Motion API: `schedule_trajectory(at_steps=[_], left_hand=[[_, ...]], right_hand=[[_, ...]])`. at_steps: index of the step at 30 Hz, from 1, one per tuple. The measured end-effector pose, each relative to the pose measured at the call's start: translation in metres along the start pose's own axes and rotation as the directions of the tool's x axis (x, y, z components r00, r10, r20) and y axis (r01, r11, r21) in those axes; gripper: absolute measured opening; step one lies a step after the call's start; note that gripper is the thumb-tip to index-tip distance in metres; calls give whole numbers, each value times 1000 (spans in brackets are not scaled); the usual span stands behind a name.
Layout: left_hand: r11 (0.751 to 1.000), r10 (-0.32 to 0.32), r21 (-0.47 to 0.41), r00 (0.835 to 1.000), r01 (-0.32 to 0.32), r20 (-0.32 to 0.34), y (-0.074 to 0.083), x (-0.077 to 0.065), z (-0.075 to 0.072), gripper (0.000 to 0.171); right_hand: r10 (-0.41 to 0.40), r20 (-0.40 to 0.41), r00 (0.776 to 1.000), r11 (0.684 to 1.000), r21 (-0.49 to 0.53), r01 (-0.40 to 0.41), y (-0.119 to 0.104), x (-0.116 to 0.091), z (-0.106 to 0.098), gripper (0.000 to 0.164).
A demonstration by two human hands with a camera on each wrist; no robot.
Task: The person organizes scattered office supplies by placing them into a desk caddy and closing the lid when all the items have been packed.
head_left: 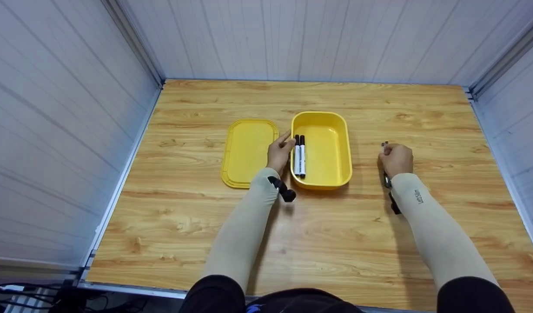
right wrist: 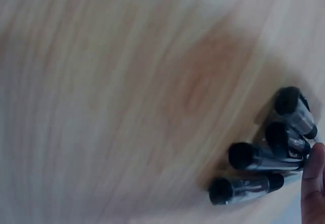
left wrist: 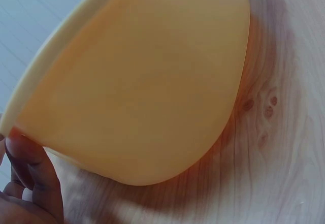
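A yellow plastic box (head_left: 322, 182) stands uncovered in the middle of the table. Inside, along its left wall, lie two white markers (head_left: 302, 156) with black caps, side by side. My left hand (head_left: 278, 153) grips the box's left rim, and in the left wrist view a fingertip presses right at that rim. Well to the right of the box, my right hand (head_left: 397, 158) holds several pens (right wrist: 251, 189) with clear barrels and black ends, close over the table. Their black ends fan out in the right wrist view; the hand hides most of them in the head view.
Left of the box, a flat yellow lid (head_left: 249, 150) lies on the wooden table (head_left: 179, 217), partly behind my left hand. Pale panel walls (head_left: 283, 39) enclose the back and both sides. Dark cables (head_left: 27, 295) hang beyond the table's front left corner.
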State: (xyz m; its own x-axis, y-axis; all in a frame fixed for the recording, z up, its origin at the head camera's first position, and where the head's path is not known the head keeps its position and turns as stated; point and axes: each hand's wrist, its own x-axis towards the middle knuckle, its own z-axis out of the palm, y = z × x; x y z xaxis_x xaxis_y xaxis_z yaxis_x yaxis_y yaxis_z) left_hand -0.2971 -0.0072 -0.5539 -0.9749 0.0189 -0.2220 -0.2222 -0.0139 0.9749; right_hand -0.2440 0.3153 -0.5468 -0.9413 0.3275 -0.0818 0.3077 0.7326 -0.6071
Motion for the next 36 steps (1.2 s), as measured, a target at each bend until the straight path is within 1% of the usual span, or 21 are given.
schedule_trajectory(at_steps=[5,8,11,14,18,21,24,26,30,33,36], left_hand=[[1000,-15,-6,1000,15,2,0,-1,-1,43],[1000,-8,3,1000,8,-7,0,-1,0,42],[1000,0,10,1000,0,-14,1,0,0,42],[1000,3,12,1000,-3,-17,1,0,0,42],[1000,-6,9,1000,6,-12,0,0,0,43],[1000,-12,9,1000,12,-11,0,0,1,44],[1000,-8,17,1000,8,-16,-1,1,0,43],[1000,-4,21,1000,4,-20,-1,2,0,43],[1000,0,15,1000,0,-25,-1,2,0,44],[1000,2,8,1000,-2,-29,-2,3,0,44],[1000,3,4,1000,-3,-30,-2,4,0,44]], right_hand=[[-56,15,998,998,-30,56,-1,0,3,27],[-91,11,996,994,-60,92,0,0,4,20],[-107,-1,994,992,-70,107,1,1,6,14],[-106,-9,994,992,-75,105,0,2,7,12],[-88,-15,996,993,-77,87,0,2,7,12],[-71,-15,997,996,-60,70,-1,3,8,15],[-43,-4,999,999,-26,43,-3,3,7,11],[-22,10,1000,1000,-8,22,-4,3,7,18],[12,37,999,1000,23,-13,-6,4,5,43],[22,41,999,999,41,-23,-6,5,4,48],[35,35,999,997,70,-37,-7,5,3,49]])
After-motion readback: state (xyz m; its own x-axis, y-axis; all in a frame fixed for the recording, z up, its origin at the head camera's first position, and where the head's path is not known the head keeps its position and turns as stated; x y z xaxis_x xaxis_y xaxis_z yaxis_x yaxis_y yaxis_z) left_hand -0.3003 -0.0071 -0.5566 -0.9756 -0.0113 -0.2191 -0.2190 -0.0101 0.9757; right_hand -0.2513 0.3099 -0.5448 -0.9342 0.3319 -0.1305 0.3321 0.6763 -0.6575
